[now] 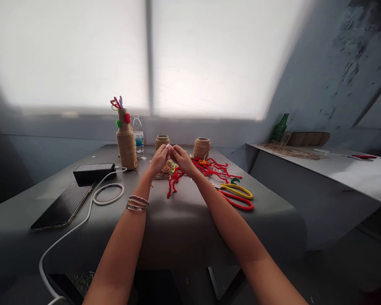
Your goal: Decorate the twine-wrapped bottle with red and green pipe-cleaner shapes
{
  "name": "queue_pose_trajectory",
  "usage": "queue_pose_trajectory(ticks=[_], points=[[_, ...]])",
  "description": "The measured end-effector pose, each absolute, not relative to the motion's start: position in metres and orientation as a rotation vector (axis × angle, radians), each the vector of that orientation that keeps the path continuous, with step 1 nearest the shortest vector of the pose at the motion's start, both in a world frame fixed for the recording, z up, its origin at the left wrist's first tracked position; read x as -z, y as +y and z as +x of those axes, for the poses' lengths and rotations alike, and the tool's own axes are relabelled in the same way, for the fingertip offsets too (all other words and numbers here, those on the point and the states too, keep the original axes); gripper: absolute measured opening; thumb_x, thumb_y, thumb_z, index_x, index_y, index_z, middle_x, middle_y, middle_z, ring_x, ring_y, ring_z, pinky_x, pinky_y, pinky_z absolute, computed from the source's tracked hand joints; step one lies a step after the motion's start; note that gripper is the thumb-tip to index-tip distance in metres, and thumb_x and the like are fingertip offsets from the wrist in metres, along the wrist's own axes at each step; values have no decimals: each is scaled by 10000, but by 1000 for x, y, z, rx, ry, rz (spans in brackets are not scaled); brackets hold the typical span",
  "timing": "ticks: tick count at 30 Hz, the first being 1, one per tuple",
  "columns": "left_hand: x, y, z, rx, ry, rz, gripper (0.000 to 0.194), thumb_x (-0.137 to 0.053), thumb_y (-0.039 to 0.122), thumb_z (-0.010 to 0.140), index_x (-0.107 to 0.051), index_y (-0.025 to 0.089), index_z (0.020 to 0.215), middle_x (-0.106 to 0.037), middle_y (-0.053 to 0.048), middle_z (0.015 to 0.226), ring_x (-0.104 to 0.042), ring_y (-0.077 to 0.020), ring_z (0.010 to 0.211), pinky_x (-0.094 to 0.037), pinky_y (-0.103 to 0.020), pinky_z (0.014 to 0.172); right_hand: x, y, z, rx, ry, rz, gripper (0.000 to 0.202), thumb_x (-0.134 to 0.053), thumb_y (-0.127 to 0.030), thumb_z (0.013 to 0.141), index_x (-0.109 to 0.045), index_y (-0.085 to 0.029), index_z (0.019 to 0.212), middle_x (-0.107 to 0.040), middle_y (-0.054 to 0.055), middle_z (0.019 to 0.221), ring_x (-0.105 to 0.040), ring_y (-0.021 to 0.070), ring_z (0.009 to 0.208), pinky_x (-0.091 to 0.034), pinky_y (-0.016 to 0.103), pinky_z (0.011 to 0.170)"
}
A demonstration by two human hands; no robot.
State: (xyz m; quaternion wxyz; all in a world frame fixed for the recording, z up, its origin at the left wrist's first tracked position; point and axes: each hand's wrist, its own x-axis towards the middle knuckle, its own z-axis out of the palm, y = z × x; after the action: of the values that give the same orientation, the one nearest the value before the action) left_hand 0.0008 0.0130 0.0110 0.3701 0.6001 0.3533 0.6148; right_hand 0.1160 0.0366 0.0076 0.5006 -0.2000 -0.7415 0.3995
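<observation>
My left hand (159, 159) and my right hand (181, 159) meet at the fingertips above the middle of the table. Both are closed in a pinch around a tiny whitish thing (168, 146), too small to make out. Red fuzzy strands (209, 166) lie spread beside and under my right hand. Beneath my hands is a loose bundle of brown twine (163, 170). Two twine-wrapped jars, one behind my left hand (162, 140) and one behind my right (202, 148), stand upright. Scissors (236, 195) with yellow and red handles rest right of my right wrist.
On the grey table (178, 220), a twine-wrapped bottle (126, 142) and a clear plastic bottle (138, 134) stand at the back left. A black box (93, 172), a phone (62, 207) and a white cable (89, 209) lie left. Another table (339, 169) holds a green bottle (279, 128).
</observation>
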Motion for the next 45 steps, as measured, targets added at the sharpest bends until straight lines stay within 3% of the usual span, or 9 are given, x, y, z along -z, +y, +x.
queue_pose_trajectory(ticks=[6,10,14,17,20,26,35,40,45], points=[[1,23,20,-1705,812,1478,173,-416,254,943,-460,187,790,-466,12,752,-478,-105,704,-396,-212,707,-4,33,119,-553,-1773,-698,302,-431,-431,902,-358,-221,696,-382,-41,601,-327,119,567,-238,257,566],[3,23,21,-1787,951,1620,212,-388,182,941,-435,181,735,-452,17,722,-443,-110,691,-364,-220,695,-2,31,118,-449,-1817,-763,226,-395,-325,923,-379,-222,722,-445,-20,638,-362,131,584,-235,273,587],[-4,18,11,-1800,1108,1712,256,-402,128,924,-402,180,674,-415,29,644,-385,-112,622,-309,-232,617,-3,38,116,-744,-1862,-666,346,-414,-476,893,-412,-203,681,-389,-38,577,-333,106,541,-250,256,531],[-7,16,4,-1768,1107,1754,264,-413,125,918,-402,177,659,-407,34,621,-370,-108,600,-293,-234,598,-6,44,118,-1040,-1824,-571,475,-502,-637,779,-389,-202,627,-301,-68,525,-265,78,487,-210,247,473],[-6,17,0,-1699,1048,1760,262,-442,148,910,-414,173,651,-392,40,605,-352,-101,579,-286,-229,577,-9,47,122,-1117,-1792,-547,527,-583,-685,681,-406,-194,605,-304,-71,517,-260,67,486,-200,247,468],[-4,19,-6,-1531,832,1718,274,-534,229,879,-414,171,639,-358,45,604,-322,-86,555,-299,-211,541,-10,44,124,-1193,-1748,-594,490,-614,-628,694,-415,-188,610,-312,-67,530,-272,64,491,-218,241,477],[-8,15,-14,-1447,890,1673,269,-534,269,877,-430,168,650,-334,43,596,-289,-79,537,-257,-192,471,-9,36,120,-1297,-1706,-587,298,-574,-432,807,-442,-184,706,-370,-51,620,-337,73,548,-305,211,521],[-13,10,-15,-1397,918,1674,314,-544,268,866,-391,175,608,-313,57,554,-268,-74,494,-239,-200,462,-2,41,113,-1201,-1697,-599,345,-526,-469,842,-396,-195,677,-339,-57,596,-303,76,530,-286,213,503],[-22,-1,-17,-1344,951,1600,375,-613,380,822,-389,180,597,-326,61,518,-262,-66,452,-206,-204,434,-5,35,113,-1238,-1758,-505,415,-512,-557,831,-360,-208,664,-264,-66,565,-249,74,490,-234,229,469]])
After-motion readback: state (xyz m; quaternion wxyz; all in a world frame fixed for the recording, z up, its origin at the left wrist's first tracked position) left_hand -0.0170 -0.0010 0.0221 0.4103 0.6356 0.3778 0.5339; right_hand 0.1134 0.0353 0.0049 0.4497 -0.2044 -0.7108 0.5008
